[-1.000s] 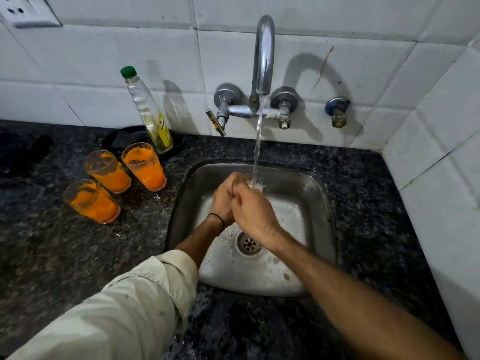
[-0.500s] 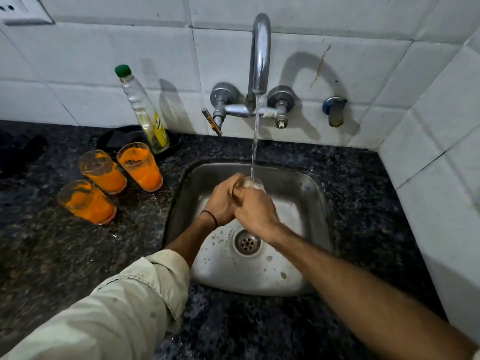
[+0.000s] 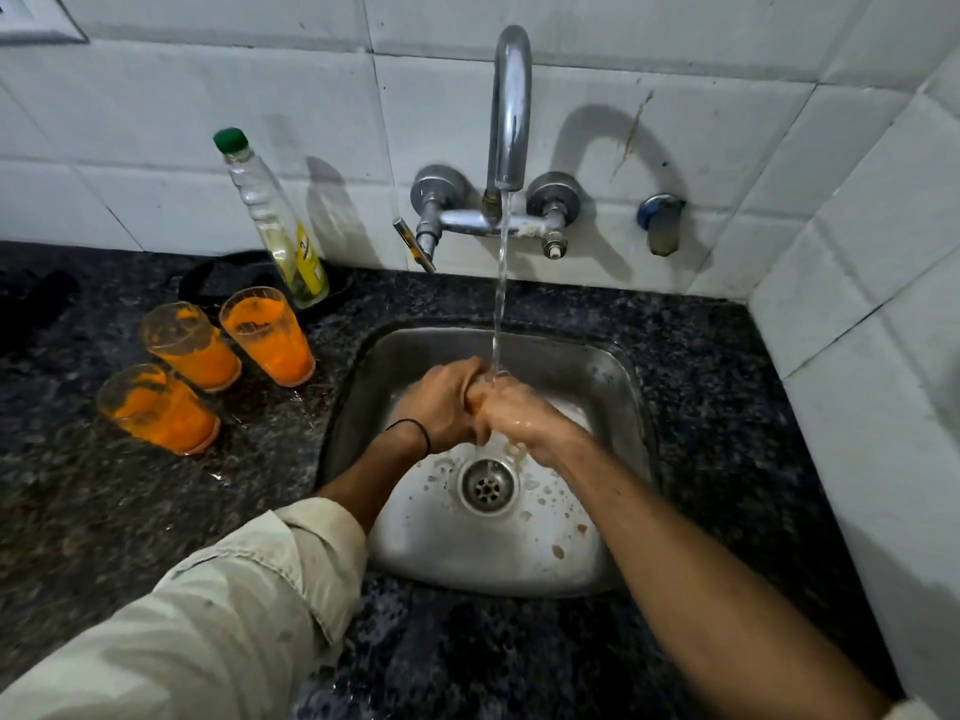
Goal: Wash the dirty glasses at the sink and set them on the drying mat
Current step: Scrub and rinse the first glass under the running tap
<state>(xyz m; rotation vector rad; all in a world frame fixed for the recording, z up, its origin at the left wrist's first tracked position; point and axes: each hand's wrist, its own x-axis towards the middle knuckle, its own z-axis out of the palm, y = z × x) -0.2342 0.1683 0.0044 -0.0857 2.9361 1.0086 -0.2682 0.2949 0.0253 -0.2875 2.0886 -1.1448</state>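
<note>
While left grip point(image 3: 441, 402) and right grip point(image 3: 519, 415) curl round a near-hidden clear glass point(image 3: 497, 377), I judge rinsing underway. Three orange-smeared tumblers point(image 3: 189, 337) stand unwashed.

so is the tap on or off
On: a steady stream of water falls from the tap spout into the sink.

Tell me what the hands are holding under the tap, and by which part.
The left hand and right hand wrap round a glass, apparently its sides; it is almost hidden, so the exact grip cannot be told.
</note>
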